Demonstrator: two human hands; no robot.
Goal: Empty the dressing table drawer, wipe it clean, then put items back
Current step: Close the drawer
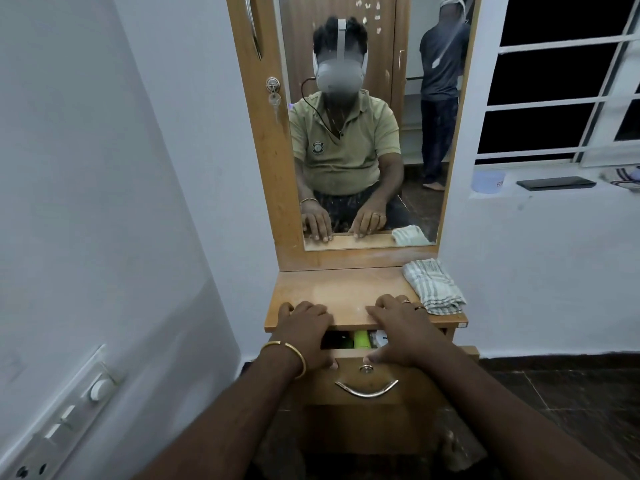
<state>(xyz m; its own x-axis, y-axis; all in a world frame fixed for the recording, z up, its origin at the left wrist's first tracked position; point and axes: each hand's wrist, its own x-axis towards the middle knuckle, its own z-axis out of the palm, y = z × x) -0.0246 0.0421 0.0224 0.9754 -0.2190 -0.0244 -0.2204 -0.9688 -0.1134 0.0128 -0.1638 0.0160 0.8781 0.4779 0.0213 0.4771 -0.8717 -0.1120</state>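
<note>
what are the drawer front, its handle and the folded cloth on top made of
Drawer front: looks like wood or wood-look laminate, orange-brown with faint grain. Handle: apparently polished metal, curved, with bright glints. Folded cloth: soft woven fabric, pale with grey stripes, probably cotton.

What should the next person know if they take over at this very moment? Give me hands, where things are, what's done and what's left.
Left hand: fingers rest on the tabletop edge, thumb down at the drawer front; holds nothing.
Right hand: same pose, fingers on top, thumb at the drawer front.
The drawer is only partly open; a green item and a white item lie inside, others in shadow.
The folded striped cloth lies on the tabletop's right side, beside the right hand.
Done: drawer started open.
Left: open it fully, empty it, wipe it, refill it.
</note>
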